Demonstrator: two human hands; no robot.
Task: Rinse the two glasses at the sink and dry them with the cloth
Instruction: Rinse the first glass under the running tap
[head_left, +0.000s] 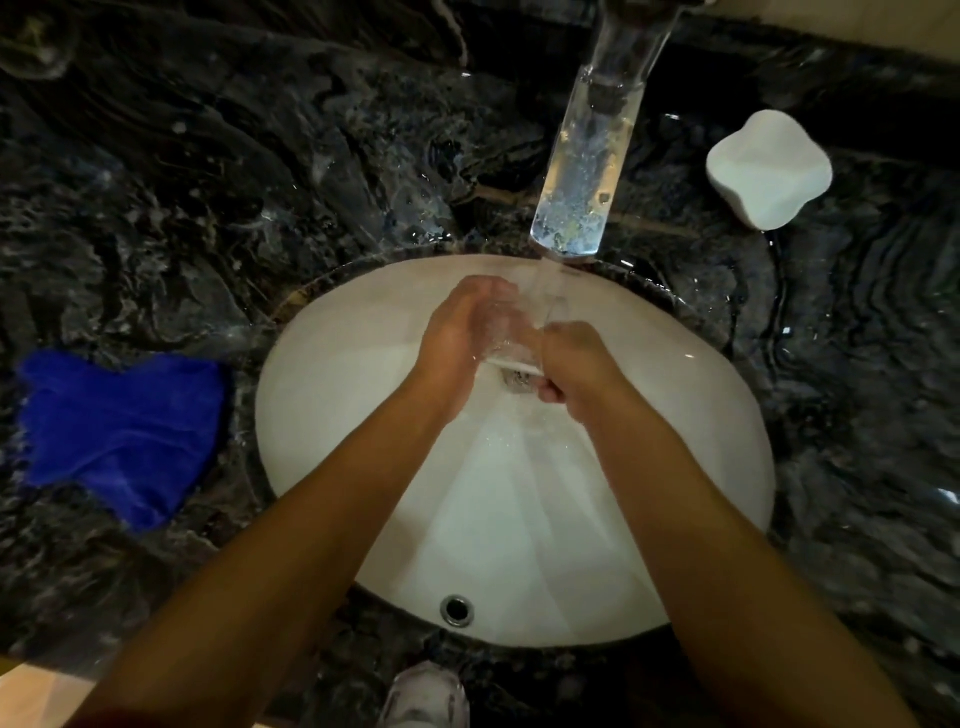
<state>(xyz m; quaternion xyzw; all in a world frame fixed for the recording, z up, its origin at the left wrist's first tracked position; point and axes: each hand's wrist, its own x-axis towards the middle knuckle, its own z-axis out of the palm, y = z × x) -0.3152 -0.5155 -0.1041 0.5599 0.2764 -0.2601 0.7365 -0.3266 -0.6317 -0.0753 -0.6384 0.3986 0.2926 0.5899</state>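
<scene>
Rinsing one clear glass (511, 332) under the faucet (582, 171) stream, above the sink (332, 374) drain. Left hand (462, 332) cupped around it, right hand (571, 364) gripping its base, for steadiness. Blue cloth (119, 426) left of sink.

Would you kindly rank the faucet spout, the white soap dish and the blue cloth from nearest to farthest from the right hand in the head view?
1. Faucet spout, just behind the right hand.
2. White soap dish, back right on the counter.
3. Blue cloth, far left of the basin.
</scene>
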